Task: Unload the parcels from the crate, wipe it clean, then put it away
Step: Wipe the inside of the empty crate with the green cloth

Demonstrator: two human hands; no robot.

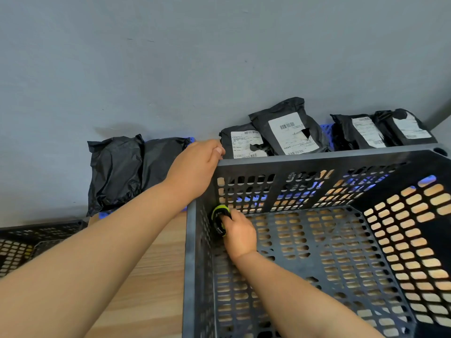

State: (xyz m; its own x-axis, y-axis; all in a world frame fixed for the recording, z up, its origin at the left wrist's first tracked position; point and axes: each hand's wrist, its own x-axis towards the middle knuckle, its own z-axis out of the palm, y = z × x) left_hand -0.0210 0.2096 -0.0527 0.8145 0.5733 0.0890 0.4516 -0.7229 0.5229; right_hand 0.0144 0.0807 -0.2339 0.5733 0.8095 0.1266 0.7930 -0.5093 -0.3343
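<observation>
A dark perforated plastic crate (317,158) fills the lower right, with no parcels inside it. My left hand (195,167) grips the crate's far left corner at the rim. Inside the crate, my right hand (238,234) holds a black and lime-green cloth (219,217) against the far left inner corner. Black parcels lie along the wall beyond the crate: two unlabelled ones (122,167) at the left and several with white labels (290,132) behind the crate's far rim.
A grey wall rises right behind the parcels. The parcels rest on a blue pallet (327,132). Another dark perforated crate (29,240) sits at the lower left. Wood-grain floor (151,276) shows between the two crates.
</observation>
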